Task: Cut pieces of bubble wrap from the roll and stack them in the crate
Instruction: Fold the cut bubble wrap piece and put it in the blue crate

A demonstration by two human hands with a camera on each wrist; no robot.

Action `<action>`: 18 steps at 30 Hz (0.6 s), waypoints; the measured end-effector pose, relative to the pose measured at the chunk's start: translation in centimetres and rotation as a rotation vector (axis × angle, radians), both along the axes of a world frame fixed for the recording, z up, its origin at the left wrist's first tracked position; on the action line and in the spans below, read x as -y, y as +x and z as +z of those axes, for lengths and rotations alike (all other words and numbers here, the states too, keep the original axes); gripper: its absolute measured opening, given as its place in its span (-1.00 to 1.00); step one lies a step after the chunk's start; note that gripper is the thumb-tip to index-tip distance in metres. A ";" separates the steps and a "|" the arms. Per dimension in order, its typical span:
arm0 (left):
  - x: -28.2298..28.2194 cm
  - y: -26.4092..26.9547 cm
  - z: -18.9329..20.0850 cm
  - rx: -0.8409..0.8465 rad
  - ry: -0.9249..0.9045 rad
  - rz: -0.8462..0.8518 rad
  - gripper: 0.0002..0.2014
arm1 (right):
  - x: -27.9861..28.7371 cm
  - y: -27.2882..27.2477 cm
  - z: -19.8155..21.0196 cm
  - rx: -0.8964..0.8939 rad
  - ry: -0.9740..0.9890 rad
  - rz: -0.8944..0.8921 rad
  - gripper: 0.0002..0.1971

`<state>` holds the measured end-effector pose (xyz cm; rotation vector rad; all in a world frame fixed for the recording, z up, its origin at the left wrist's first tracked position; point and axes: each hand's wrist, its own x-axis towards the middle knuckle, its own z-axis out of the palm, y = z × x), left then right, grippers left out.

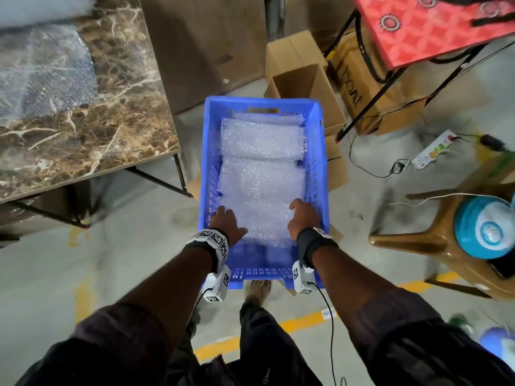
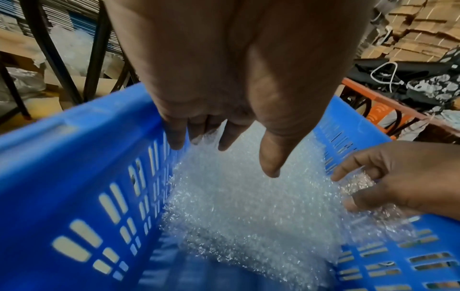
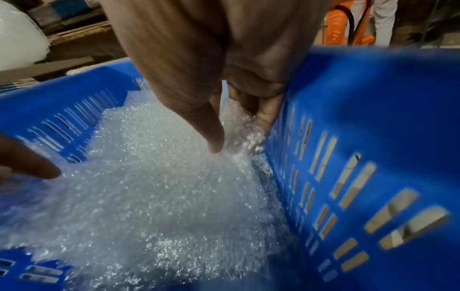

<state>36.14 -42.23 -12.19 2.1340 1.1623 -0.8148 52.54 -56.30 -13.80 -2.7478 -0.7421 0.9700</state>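
Both hands are in the crate [image 1: 204, 151] at its near end: left grip [image 1: 227, 224] open, fingers spread on the wrap [image 1: 259, 174]; right grip [image 1: 302, 215] seemingly pinching the wrap's right edge.

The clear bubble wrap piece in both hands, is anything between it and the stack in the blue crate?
Nothing visible: the clear bubble wrap piece already lies on the stack inside the blue plastic crate, directly.

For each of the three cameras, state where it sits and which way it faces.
Head: worn on the head, looking down into the blue crate; both forearms, left hand and right hand show.
Left wrist: looks along the left hand's fingers at the bubble wrap piece.
Right wrist: looks along the right hand, which pinches the piece's edge beside the crate wall.
All three share crate and piece.
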 end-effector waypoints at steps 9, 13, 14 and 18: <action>-0.1 1.0 -3.4 -0.071 0.010 0.026 -0.28 | -1.0 -0.3 -2.8 0.096 -0.123 0.036 -0.61; 0.1 1.1 -4.8 -0.087 0.013 0.051 -0.25 | -1.7 -0.3 -3.6 0.115 -0.156 0.048 -0.59; 0.1 1.0 -5.1 -0.088 0.011 0.056 -0.25 | -1.8 -0.2 -3.9 0.115 -0.167 0.049 -0.59; 0.0 0.8 -5.2 -0.062 0.015 0.077 -0.29 | -1.8 -0.2 -4.2 0.124 -0.184 0.051 -0.61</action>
